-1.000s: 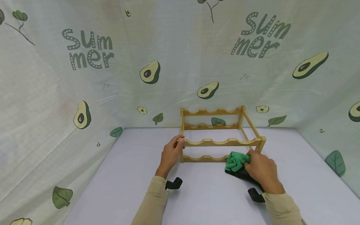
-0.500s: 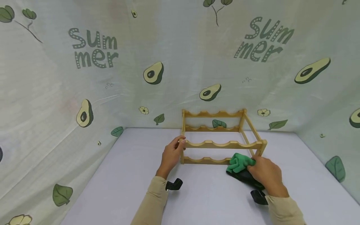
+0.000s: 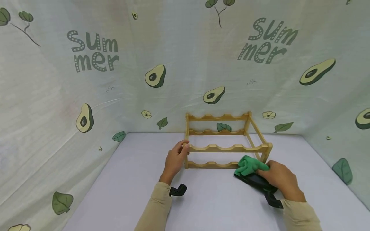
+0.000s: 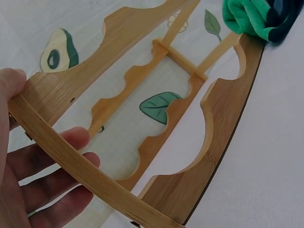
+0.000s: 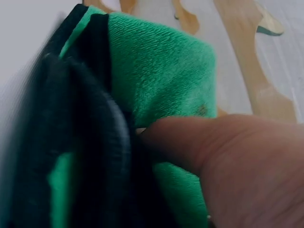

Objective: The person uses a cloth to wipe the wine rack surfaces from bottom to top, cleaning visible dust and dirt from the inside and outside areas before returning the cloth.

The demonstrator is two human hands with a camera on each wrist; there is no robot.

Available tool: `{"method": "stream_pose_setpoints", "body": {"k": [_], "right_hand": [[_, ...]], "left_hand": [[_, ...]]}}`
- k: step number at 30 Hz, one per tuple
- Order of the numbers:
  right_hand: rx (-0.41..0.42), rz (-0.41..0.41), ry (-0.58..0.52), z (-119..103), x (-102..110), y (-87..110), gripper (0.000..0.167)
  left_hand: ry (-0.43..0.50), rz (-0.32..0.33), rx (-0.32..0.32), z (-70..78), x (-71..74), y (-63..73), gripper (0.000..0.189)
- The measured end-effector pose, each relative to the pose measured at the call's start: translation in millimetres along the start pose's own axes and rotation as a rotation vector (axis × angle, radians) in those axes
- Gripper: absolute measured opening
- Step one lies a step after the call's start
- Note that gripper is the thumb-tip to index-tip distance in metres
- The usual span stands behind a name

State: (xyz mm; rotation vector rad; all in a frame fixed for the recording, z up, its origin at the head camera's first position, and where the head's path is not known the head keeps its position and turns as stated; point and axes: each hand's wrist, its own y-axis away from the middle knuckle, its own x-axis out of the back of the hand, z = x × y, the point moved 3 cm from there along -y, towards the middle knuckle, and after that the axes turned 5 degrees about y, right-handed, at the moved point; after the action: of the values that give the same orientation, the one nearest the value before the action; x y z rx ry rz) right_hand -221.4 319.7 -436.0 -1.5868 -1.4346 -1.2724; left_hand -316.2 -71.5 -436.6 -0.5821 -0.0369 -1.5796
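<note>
A wooden rack with scalloped rails (image 3: pixel 212 148) stands on the table. My left hand (image 3: pixel 174 159) grips its near left post (image 4: pixel 76 159), thumb on one side and fingers behind in the left wrist view. At the rack's near right corner, my right hand (image 3: pixel 278 176) pinches a folded cloth (image 3: pixel 249 165), green and fuzzy on one side and black on the other. The black part (image 3: pixel 257 182) hangs below the fingers. Close up in the right wrist view, the thumb (image 5: pixel 185 137) presses into the green fabric (image 5: pixel 161 66); the other fingers are hidden by the cloth.
A white table (image 3: pixel 214 202) lies beneath the rack and both hands. Behind the rack hangs a pale sheet (image 3: pixel 185 64) printed with avocados and leaves, which also covers both sides. Dark wrist mounts (image 3: pixel 178 190) sit by each cuff.
My right hand has shifted right and a little nearer, carrying the cloth along the rack's right front corner. My left hand keeps its grip on the post, and the rack stays in place.
</note>
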Motion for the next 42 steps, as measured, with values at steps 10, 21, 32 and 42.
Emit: {"method": "stream_pose_setpoints", "body": {"k": [10,21,32,42], "right_hand": [[0.014,0.052,-0.066,13,-5,-4.5,0.058],[0.120,0.274,-0.248,17,-3,-1.7,0.036],[0.172,0.505,-0.272,12,22,16.7,0.031],[0.149,0.666,-0.353,5,38,27.2,0.033]], "left_hand": [[-0.016,-0.001,-0.024,3.8,0.0,0.9,0.047],[-0.057,0.012,-0.060,2.8,3.9,2.5,0.049],[-0.078,0.004,-0.064,0.6,-0.8,0.5,0.044],[-0.081,0.004,-0.049,2.9,-1.2,2.4,0.047]]}}
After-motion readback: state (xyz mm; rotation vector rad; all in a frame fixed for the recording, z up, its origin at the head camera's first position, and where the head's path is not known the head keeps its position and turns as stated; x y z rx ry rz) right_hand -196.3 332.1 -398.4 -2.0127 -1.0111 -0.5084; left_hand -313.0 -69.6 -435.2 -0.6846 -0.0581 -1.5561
